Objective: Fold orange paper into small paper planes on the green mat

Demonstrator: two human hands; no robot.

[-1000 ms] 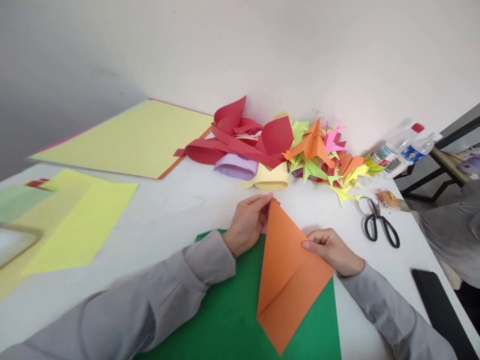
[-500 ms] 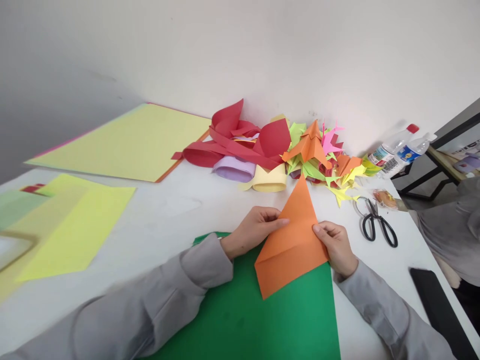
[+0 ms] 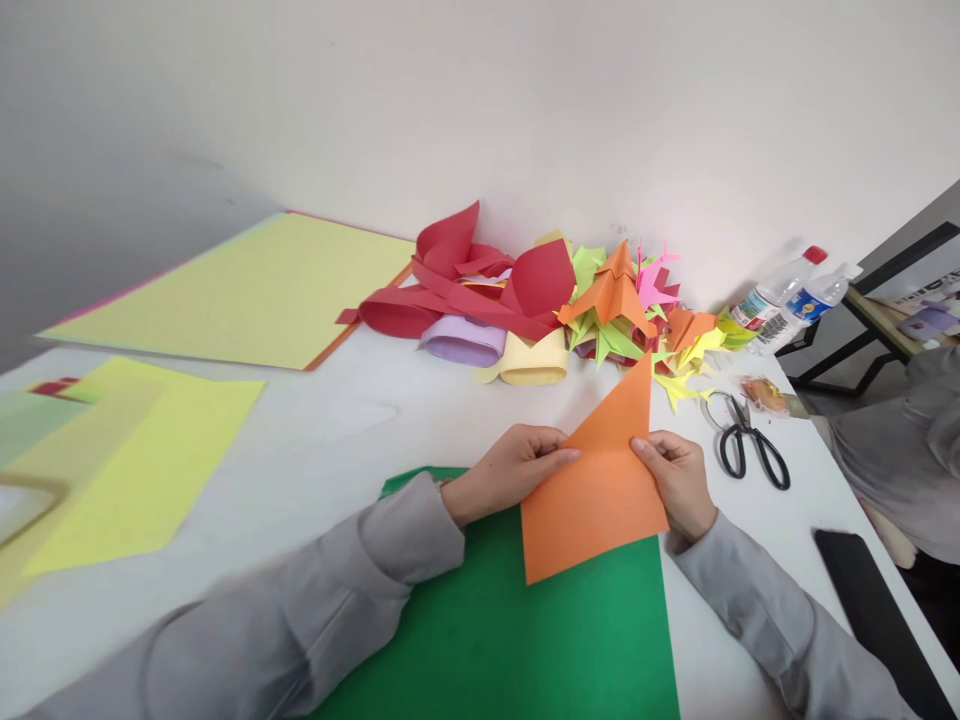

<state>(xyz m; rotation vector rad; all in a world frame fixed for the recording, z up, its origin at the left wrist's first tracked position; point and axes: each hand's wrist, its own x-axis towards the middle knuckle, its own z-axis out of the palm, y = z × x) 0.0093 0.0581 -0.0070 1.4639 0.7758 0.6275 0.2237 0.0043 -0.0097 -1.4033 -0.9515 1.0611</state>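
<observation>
A folded sheet of orange paper [image 3: 596,495] is held up over a green paper sheet [image 3: 510,630], its pointed corner toward the wall. My left hand [image 3: 514,465] pinches its left edge, thumb on top. On the opposite side my right hand [image 3: 679,480] grips the right edge, also with the thumb in front. The fingers behind the paper are partly hidden. Beyond my right hand lie black-handled scissors [image 3: 752,440].
By the wall are red paper pieces [image 3: 457,290] and a pile of folded paper shapes [image 3: 615,300]. Two plastic bottles [image 3: 780,290] lean at the right, near a black phone-like slab [image 3: 874,600]. Yellow sheets [image 3: 180,450] lie left. A person's grey sleeve [image 3: 892,450] shows at the right edge.
The orange paper has turned, its tip swinging to the right, and its lower part now looks flatter, without the visible crease. Both hands still grip its edges.
</observation>
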